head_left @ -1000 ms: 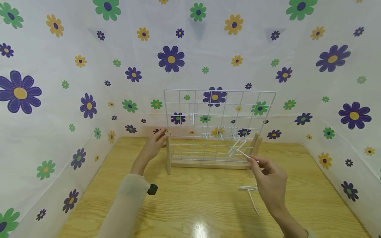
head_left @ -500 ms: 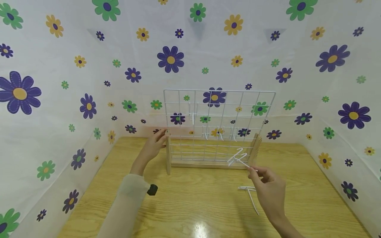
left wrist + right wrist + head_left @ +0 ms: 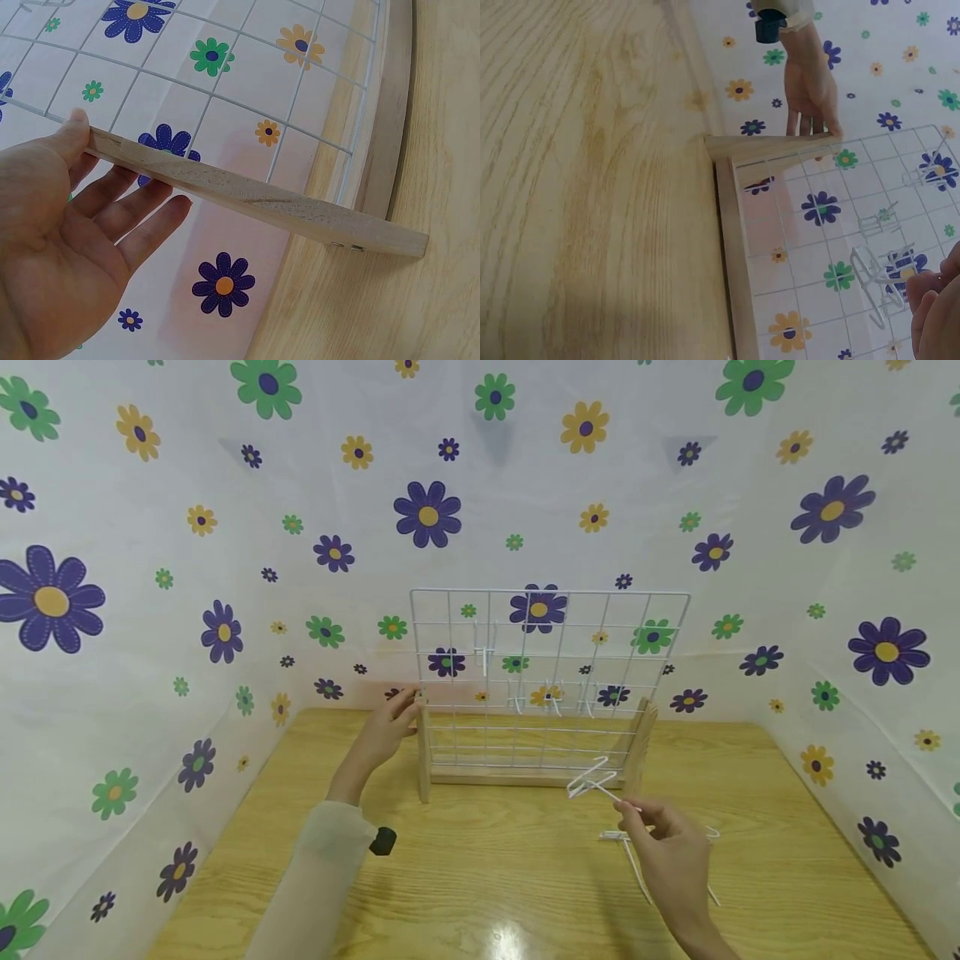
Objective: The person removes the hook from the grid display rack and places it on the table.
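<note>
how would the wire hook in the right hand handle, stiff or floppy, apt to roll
The white wire hook is probably stiff, since it juts from the right hand without sagging. It looks light: thin wire, pinched near one end. Its angular bends would likely stop it rolling.

Flower-printed white sheeting [image 3: 510, 485] walled the frame's top and sides, with glare [image 3: 506, 940] on the wood-grain table [image 3: 450, 868] at bottom centre.

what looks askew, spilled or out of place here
One white hook hangs higher on the wire grid than the three hooks lined up in a row, so it looks out of line, perhaps on purpose. Nothing looks spilled or damaged.
</note>
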Demonstrator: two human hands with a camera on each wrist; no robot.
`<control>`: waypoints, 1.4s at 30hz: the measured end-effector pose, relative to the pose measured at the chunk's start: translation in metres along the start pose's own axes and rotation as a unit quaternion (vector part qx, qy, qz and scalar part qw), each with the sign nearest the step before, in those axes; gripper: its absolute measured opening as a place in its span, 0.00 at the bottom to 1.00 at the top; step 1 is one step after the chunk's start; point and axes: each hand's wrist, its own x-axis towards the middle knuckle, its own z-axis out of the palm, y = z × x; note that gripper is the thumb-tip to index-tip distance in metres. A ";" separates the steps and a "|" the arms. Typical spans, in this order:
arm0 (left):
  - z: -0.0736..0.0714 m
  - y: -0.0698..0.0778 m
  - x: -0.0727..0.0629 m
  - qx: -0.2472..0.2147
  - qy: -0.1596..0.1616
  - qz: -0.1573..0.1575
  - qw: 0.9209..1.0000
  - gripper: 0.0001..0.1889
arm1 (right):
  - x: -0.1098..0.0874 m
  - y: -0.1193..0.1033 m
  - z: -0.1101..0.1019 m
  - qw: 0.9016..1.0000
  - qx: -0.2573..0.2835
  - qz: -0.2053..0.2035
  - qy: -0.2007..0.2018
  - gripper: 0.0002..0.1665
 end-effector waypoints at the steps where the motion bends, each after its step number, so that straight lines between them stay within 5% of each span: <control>1: 0.000 0.000 0.000 0.001 0.000 0.000 1.000 0.31 | -0.001 0.001 0.001 1.000 -0.002 0.000 -0.003 0.05; 13: 0.000 -0.003 0.000 -0.007 0.002 0.002 1.000 0.31 | -0.018 0.017 0.016 1.000 -0.007 -0.016 -0.022 0.04; 19: 0.000 -0.001 -0.001 -0.006 0.003 0.004 1.000 0.31 | -0.025 0.018 0.021 0.999 -0.022 0.008 -0.038 0.03; 42: 0.001 -0.001 -0.001 -0.004 0.003 -0.001 1.000 0.31 | -0.038 0.040 0.039 0.999 -0.028 -0.012 -0.035 0.09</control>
